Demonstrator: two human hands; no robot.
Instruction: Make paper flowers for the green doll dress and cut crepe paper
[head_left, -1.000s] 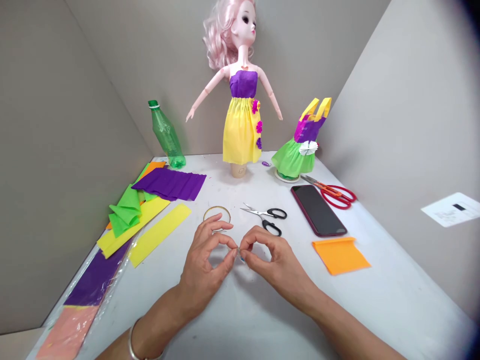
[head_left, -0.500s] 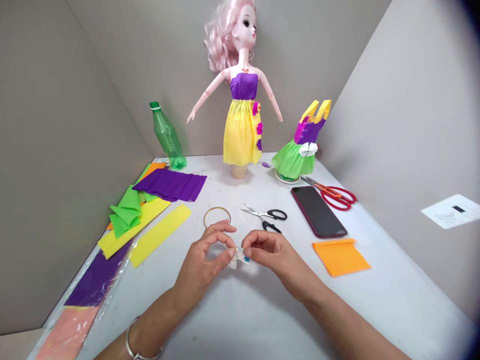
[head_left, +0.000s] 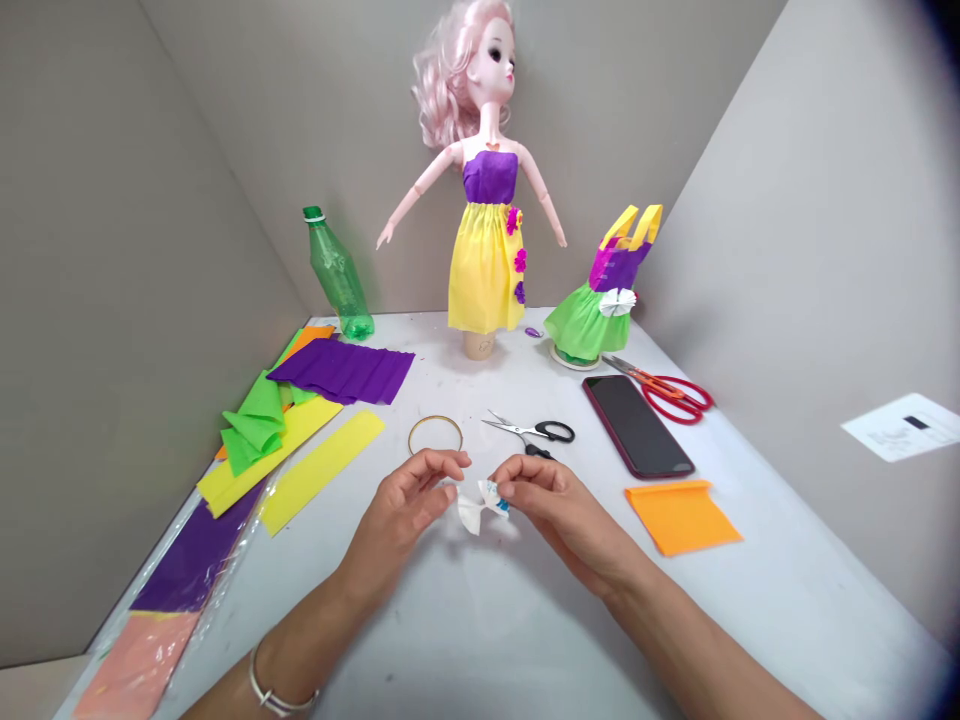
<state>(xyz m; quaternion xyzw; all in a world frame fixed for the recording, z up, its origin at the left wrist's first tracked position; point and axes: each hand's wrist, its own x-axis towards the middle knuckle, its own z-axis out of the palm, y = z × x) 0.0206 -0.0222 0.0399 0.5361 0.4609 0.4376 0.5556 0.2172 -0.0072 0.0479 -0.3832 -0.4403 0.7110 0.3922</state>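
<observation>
In the head view, a white bow (head_left: pixel 486 502), flared at both ends, narrow in the middle and marked blue on its right wing, is at lower centre. The right hand (head_left: pixel 553 500) pinches that wing; the left hand (head_left: pixel 405 508) hovers nearby, fingertips parted.

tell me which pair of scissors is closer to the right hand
The black-handled scissors: they lie just beyond the right hand, while the red-handled scissors lie farther off, to the right of the phone.
</observation>
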